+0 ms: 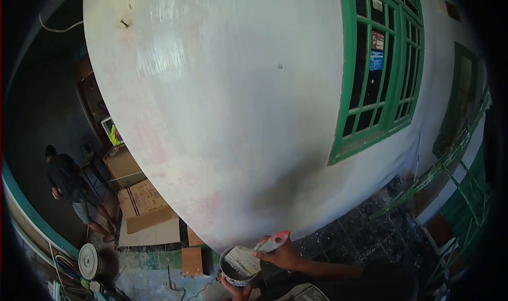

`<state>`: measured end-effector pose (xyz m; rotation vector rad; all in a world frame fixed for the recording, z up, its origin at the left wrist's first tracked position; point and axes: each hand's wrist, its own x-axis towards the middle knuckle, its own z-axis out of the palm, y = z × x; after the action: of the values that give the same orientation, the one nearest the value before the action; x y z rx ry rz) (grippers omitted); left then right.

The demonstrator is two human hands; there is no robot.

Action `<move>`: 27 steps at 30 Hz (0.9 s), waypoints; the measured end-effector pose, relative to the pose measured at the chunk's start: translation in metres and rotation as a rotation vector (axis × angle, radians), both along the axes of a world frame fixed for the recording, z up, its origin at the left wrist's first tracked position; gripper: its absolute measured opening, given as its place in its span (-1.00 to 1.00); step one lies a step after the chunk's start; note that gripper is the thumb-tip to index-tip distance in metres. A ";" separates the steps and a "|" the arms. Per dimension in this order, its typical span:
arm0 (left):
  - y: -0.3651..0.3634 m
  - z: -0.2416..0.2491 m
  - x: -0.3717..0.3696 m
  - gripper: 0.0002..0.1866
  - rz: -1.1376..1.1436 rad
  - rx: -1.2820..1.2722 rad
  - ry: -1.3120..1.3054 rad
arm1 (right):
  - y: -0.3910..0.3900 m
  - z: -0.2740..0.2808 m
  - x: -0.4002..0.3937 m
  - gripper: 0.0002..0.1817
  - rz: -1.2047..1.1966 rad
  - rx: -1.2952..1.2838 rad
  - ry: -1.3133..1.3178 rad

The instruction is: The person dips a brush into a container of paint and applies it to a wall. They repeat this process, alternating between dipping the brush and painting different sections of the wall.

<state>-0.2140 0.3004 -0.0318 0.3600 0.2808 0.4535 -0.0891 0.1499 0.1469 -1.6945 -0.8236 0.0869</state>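
My right hand (279,254) is closed around the red-tipped handle of a wide paintbrush (244,259). The brush's pale, paint-coated head lies over the mouth of a small round paint pot (236,280). Beneath the pot my left hand (235,290) grips its side, with part of the fingers hidden. In front of me stands a white wall (227,115), with glossy wet-looking streaks at the upper left and faint pink patches lower down.
A green-framed window (378,63) is set in the wall. At left, a person (71,182) stands near flattened cardboard (143,200). A white lidded bucket (90,261) sits on the floor. Green metal scaffolding (450,158) leans at right above dark, paint-spotted tiles (365,237).
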 end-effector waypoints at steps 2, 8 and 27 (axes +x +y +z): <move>0.010 -0.043 -0.011 -0.23 0.030 -0.220 0.216 | 0.002 -0.002 0.003 -0.69 0.000 0.037 0.045; 0.013 -0.071 -0.014 -0.20 0.037 -0.332 0.311 | -0.002 -0.007 0.010 -0.68 -0.032 0.066 0.153; 0.009 -0.046 -0.016 -0.21 0.011 -0.220 0.291 | -0.013 -0.026 0.010 -0.72 -0.049 0.443 0.710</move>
<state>-0.2300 0.3097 -0.0775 0.2077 0.6108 0.3759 -0.0793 0.1368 0.1210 -1.1379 -0.2368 0.4147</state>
